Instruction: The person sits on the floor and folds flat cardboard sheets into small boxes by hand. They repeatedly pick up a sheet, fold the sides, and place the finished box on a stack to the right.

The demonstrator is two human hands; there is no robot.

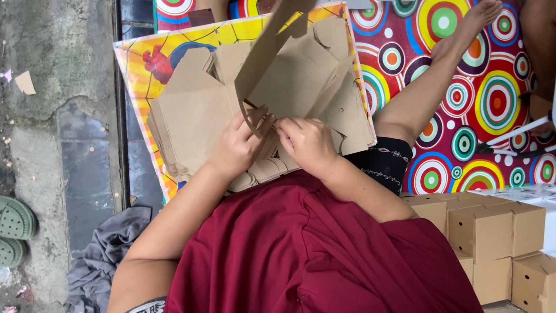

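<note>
Head cam looks down on a person in a dark red shirt [324,249], seated, w/ a stack of flat brown cardboard box blanks [197,116] in the lap. The stack rests on a yellow board w/ a red-and-blue cartoon print [139,64].

Left hand [237,148]: fingers curled, pressed together, pinching the near edge of one brown cardboard blank being folded [289,64] at its lower flap. Thumb side faces right hand.

Right hand [310,145]: fingers bent, tips pinching the same blank's edge just beside the left hand; the two hands nearly touch at the fold. Whether the fingertips of each grip one flap or two, can't tell.

The folded blank stands up from the stack, one long panel tilted up and away toward top of frame, lower end between both hands, directly over the stack.

Person's bare leg [428,87] stretches out over a mat w/ bright concentric-circle pattern [498,98]. Lower right: finished brown cardboard boxes [492,232] stacked together, well apart from the hands. Left: grey concrete floor [52,116], green sandals [14,229] at the edge, a crumpled grey cloth [107,255] near the left elbow.
</note>
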